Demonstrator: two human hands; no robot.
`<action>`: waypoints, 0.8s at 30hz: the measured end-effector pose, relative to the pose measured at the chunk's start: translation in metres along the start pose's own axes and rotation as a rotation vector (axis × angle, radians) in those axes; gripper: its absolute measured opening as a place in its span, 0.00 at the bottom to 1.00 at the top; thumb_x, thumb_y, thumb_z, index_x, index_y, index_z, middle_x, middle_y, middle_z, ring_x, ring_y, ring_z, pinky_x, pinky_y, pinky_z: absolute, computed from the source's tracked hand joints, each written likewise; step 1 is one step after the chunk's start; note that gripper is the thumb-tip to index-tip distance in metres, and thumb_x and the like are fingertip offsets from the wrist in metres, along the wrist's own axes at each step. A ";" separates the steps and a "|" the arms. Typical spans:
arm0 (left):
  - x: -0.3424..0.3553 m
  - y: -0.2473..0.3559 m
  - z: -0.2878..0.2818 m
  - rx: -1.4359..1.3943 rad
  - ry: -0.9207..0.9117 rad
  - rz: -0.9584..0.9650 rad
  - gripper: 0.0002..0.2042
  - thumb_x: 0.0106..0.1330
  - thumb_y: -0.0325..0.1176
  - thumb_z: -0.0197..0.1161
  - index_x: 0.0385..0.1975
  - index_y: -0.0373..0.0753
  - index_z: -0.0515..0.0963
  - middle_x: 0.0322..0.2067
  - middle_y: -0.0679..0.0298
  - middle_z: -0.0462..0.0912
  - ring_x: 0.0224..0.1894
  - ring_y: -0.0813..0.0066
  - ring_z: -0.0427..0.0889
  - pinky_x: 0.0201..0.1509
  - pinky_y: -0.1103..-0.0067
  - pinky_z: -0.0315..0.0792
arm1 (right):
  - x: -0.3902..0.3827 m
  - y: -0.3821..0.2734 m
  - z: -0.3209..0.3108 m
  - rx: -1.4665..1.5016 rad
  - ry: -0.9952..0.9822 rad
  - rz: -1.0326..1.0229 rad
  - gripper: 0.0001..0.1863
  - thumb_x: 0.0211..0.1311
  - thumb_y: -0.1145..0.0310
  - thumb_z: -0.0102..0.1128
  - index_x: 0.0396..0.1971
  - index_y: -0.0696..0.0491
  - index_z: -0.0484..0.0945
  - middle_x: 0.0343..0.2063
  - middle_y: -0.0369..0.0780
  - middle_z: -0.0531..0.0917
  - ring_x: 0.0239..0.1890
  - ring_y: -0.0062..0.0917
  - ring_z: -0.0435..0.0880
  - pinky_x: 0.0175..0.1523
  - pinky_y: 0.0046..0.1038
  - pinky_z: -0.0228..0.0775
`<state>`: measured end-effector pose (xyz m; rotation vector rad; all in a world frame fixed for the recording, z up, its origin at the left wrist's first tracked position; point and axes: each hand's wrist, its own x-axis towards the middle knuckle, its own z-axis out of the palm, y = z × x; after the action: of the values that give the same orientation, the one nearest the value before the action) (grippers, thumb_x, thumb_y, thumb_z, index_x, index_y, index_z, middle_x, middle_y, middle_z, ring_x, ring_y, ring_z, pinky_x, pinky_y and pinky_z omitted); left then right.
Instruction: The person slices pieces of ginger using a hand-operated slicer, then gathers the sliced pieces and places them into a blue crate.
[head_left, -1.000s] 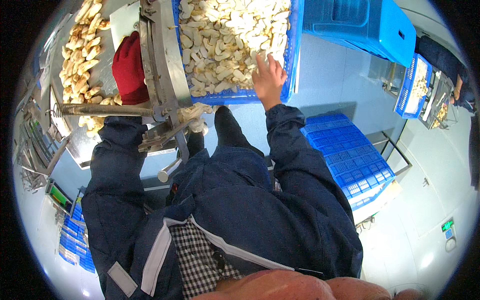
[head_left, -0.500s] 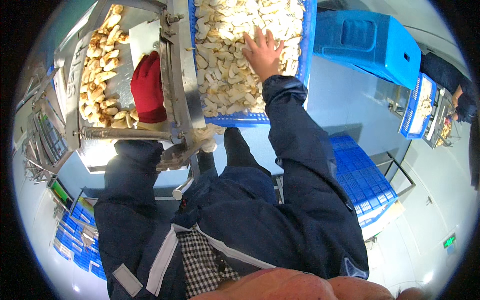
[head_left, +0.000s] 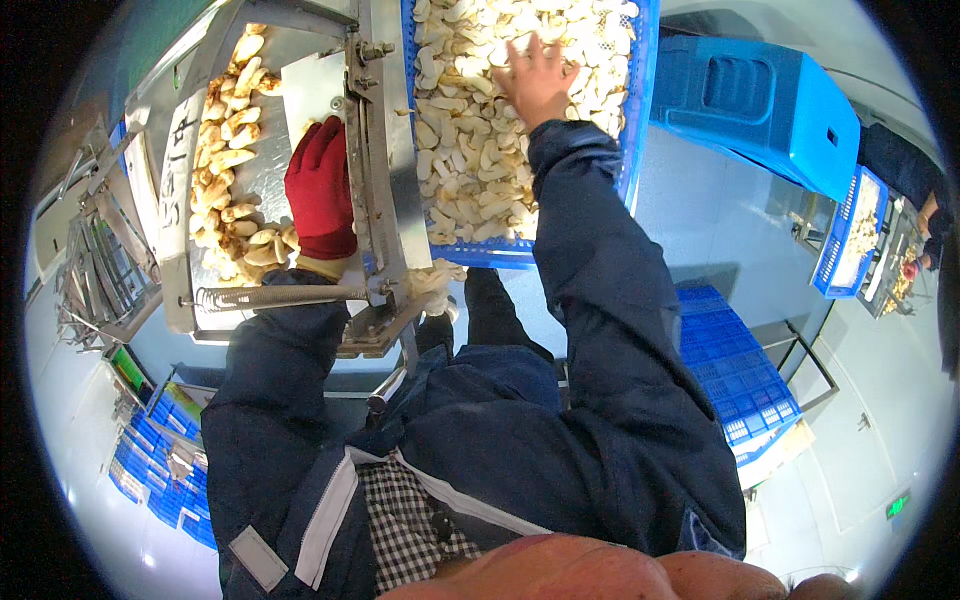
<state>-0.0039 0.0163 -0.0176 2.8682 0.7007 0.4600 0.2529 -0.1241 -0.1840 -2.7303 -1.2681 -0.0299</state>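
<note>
My left hand (head_left: 320, 190), in a dark red glove, lies over a metal trough beside a pale flat plate (head_left: 311, 88). Its fingers are bent close together, palm down; a small yellowish bit shows at the fingertips, and whatever is under them is hidden. Whole brown-and-cream mushrooms (head_left: 228, 158) lie in a row along the trough's left side, with several more near the glove's wrist. My bare right hand (head_left: 538, 80) rests with fingers spread on a layer of pale mushroom slices (head_left: 470, 150), which fill a blue plastic crate (head_left: 478, 254) to the right of the trough.
Between trough and crate runs a metal frame (head_left: 375, 150) with bolts; a spring (head_left: 280, 297) stretches along the near edge. A large blue tub (head_left: 765, 110) stands right of the crate, stacked blue crates (head_left: 735, 365) below it. At far right another person's hand works over a tray.
My right hand has slid farther away over the slices, its fingers still spread. My left hand stays in much the same place by the plate. The whole view has shifted slightly.
</note>
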 end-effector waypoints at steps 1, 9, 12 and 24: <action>-0.002 -0.002 -0.004 0.032 -0.052 -0.015 0.16 0.55 0.29 0.54 0.44 0.39 0.76 0.48 0.58 0.78 0.52 0.55 0.75 0.55 0.68 0.70 | -0.011 -0.020 -0.001 0.038 -0.015 -0.053 0.27 0.61 0.45 0.49 0.59 0.35 0.65 0.63 0.38 0.61 0.65 0.40 0.57 0.62 0.61 0.49; -0.001 0.003 -0.006 0.024 -0.071 -0.059 0.16 0.55 0.27 0.53 0.45 0.38 0.76 0.49 0.57 0.77 0.53 0.55 0.74 0.56 0.68 0.69 | 0.002 -0.009 -0.006 0.109 -0.018 -0.244 0.28 0.62 0.47 0.49 0.62 0.35 0.62 0.64 0.37 0.61 0.67 0.36 0.54 0.65 0.56 0.42; -0.003 0.000 -0.002 0.053 -0.074 -0.067 0.16 0.55 0.26 0.53 0.45 0.38 0.76 0.49 0.58 0.77 0.53 0.56 0.74 0.56 0.69 0.69 | -0.008 0.023 -0.001 0.012 0.004 -0.050 0.29 0.64 0.43 0.42 0.63 0.36 0.60 0.65 0.37 0.59 0.68 0.36 0.53 0.66 0.56 0.39; -0.008 -0.009 0.003 0.100 -0.077 -0.028 0.15 0.56 0.26 0.52 0.45 0.38 0.76 0.48 0.60 0.78 0.52 0.58 0.75 0.57 0.71 0.70 | -0.057 0.014 -0.012 0.086 0.046 0.170 0.27 0.63 0.48 0.50 0.61 0.37 0.61 0.62 0.39 0.63 0.66 0.36 0.55 0.65 0.59 0.41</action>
<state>-0.0133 0.0201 -0.0246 2.9466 0.7706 0.3174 0.2272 -0.1785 -0.1774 -2.7352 -0.9985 -0.0199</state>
